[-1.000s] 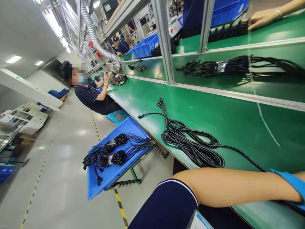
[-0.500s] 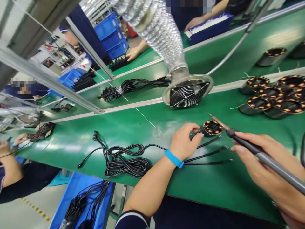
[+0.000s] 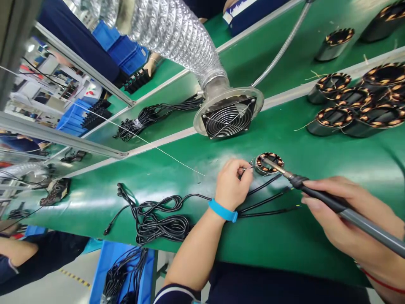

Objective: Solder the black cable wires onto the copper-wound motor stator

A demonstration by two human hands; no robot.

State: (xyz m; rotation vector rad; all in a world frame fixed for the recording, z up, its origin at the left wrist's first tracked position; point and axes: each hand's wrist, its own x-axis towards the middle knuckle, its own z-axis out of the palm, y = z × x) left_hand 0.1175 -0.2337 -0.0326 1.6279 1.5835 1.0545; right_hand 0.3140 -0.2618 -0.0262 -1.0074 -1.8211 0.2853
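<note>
My right hand point(image 3: 351, 219) grips a soldering iron point(image 3: 335, 202) by its dark handle. The iron's tip reaches over the copper windings of a motor stator point(image 3: 268, 164) standing on the green bench. At the stator's left side, my left hand point(image 3: 234, 181) is closed in a pinch on a thin solder wire point(image 3: 248, 168). Black cables point(image 3: 268, 199) run beneath my left wrist, their stripped ends lying just in front of the stator. Whether the tip touches a winding is hard to tell.
Behind the stator hangs a fume extractor point(image 3: 229, 116) on a silver duct point(image 3: 190, 42). Several stators point(image 3: 330, 120) stand at right. Coiled black cables point(image 3: 164, 228) lie left of my arm. A blue bin point(image 3: 106, 253) holds more cables below the bench. A co-worker's arm point(image 3: 19, 249) shows at far left.
The iron's tip has moved from above and behind the stator onto its windings. My left fingers have drawn slightly off the stator's side, pinching the wire. The camera view has shifted.
</note>
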